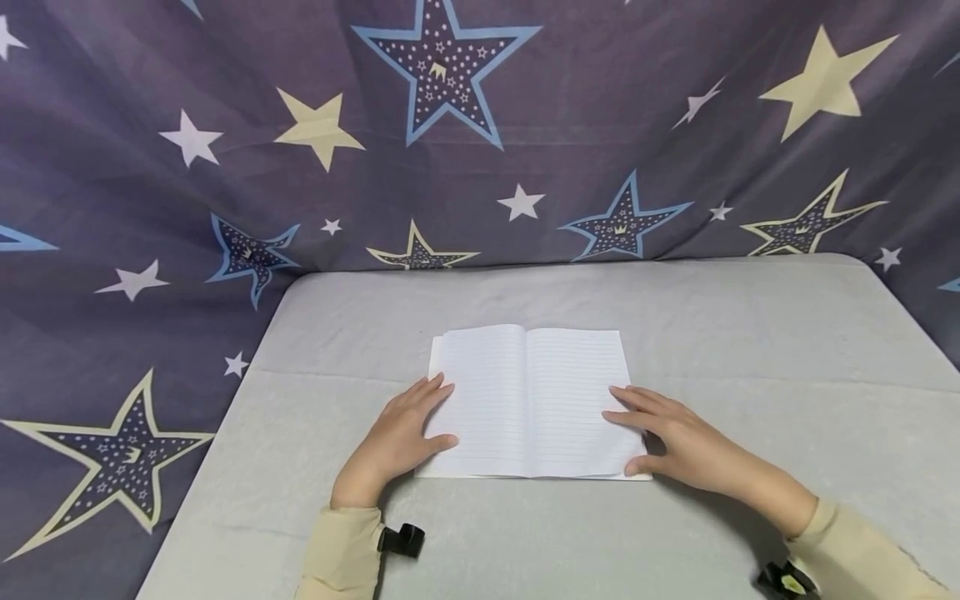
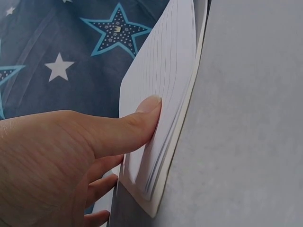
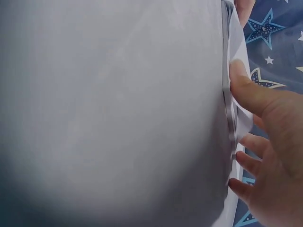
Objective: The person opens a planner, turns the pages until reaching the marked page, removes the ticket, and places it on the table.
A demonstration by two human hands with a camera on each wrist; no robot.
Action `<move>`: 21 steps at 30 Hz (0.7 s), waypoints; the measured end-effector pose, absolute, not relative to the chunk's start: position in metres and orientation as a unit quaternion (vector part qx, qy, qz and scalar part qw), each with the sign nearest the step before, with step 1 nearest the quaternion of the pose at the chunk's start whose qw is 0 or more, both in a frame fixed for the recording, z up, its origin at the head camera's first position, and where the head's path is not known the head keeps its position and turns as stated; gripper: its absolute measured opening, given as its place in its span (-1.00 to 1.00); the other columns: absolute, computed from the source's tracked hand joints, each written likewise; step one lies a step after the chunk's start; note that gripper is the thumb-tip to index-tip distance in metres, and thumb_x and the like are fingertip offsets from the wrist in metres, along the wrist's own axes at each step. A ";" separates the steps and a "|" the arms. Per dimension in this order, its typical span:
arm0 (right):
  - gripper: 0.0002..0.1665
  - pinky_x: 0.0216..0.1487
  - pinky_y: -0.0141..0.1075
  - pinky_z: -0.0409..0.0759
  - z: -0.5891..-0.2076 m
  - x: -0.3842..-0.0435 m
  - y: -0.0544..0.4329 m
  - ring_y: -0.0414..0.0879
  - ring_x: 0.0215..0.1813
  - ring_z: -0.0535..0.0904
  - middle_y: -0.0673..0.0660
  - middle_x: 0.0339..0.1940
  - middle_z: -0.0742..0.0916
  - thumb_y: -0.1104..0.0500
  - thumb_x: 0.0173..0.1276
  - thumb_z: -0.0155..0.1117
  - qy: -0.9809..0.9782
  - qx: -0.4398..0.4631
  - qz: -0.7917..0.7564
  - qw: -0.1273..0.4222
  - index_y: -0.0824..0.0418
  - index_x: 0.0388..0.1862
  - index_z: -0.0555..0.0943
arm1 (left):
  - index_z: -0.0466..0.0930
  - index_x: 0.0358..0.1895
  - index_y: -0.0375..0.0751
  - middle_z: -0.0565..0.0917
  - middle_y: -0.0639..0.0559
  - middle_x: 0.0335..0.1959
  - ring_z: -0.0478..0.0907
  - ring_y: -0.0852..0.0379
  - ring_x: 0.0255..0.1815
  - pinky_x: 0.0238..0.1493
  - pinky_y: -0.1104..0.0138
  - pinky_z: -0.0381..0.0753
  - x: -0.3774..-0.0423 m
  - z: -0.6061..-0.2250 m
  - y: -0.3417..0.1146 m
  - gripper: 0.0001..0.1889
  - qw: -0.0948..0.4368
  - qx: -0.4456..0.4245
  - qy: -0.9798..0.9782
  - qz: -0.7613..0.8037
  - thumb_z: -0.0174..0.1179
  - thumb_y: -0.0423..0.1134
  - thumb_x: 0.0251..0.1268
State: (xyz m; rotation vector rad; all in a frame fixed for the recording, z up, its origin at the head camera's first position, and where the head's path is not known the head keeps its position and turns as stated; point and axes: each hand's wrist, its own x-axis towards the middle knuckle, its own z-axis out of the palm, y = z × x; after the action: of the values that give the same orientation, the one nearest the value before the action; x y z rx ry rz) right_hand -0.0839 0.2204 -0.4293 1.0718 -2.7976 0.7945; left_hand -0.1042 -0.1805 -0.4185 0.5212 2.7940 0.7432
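Note:
An open notebook (image 1: 483,400) with blank ruled pages lies on the grey cloth, its spine running away from me. At its left edge rests my left hand (image 1: 401,433), fingers spread and thumb on the page. In the left wrist view that thumb (image 2: 142,120) lies flat on the lined left page, near the layered page edges. My right hand (image 1: 682,442) touches the right side, with fingertips on the page and the thumb by the near right corner. The right wrist view shows this thumb (image 3: 246,85) against the notebook's near edge, where a page bends up slightly.
A grey cloth-covered table (image 1: 465,533) surrounds the notebook on all sides. Behind and to the left hangs a dark star-patterned curtain (image 1: 247,67). Black straps with small devices are on the left wrist (image 1: 401,540) and right wrist (image 1: 783,581).

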 end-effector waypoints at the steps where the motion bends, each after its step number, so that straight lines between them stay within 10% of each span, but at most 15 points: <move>1: -0.24 0.28 0.22 0.33 -0.429 -0.084 0.219 0.30 0.40 0.33 0.24 0.40 0.50 -0.06 0.04 0.56 -0.906 0.339 0.253 0.020 0.16 0.25 0.62 | 0.29 0.47 -0.25 0.18 -0.15 0.55 0.01 -0.20 0.56 0.50 -0.13 -0.02 -0.104 -0.419 -0.181 -0.24 0.102 0.176 0.946 0.252 0.35 -0.09 0.26; 13: 0.32 0.42 0.23 0.16 -0.417 -0.079 0.194 0.34 0.50 0.14 0.40 0.53 0.23 -0.04 0.09 0.57 -0.919 0.207 0.335 0.024 0.35 0.60 -0.04 | 0.29 0.47 -0.24 0.18 -0.14 0.55 0.01 -0.20 0.56 0.50 -0.13 -0.02 -0.104 -0.420 -0.181 -0.24 0.103 0.172 0.947 0.251 0.36 -0.09 0.25; 21: 0.01 0.43 0.14 0.24 -0.401 -0.070 0.153 0.22 0.47 0.28 0.22 0.51 0.36 -0.14 0.24 0.42 -0.906 0.256 0.337 0.005 0.22 0.55 0.23 | 0.29 0.48 -0.22 0.17 -0.14 0.55 0.01 -0.20 0.56 0.48 -0.17 0.01 -0.104 -0.418 -0.187 -0.20 0.110 0.167 0.946 0.254 0.40 -0.09 0.20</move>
State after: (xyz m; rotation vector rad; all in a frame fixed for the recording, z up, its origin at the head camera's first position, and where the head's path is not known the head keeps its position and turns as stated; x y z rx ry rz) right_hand -0.0703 0.1527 -0.4013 0.8028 -2.8367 1.0542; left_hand -0.1043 -0.1866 -0.4179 0.4918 2.7806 0.7459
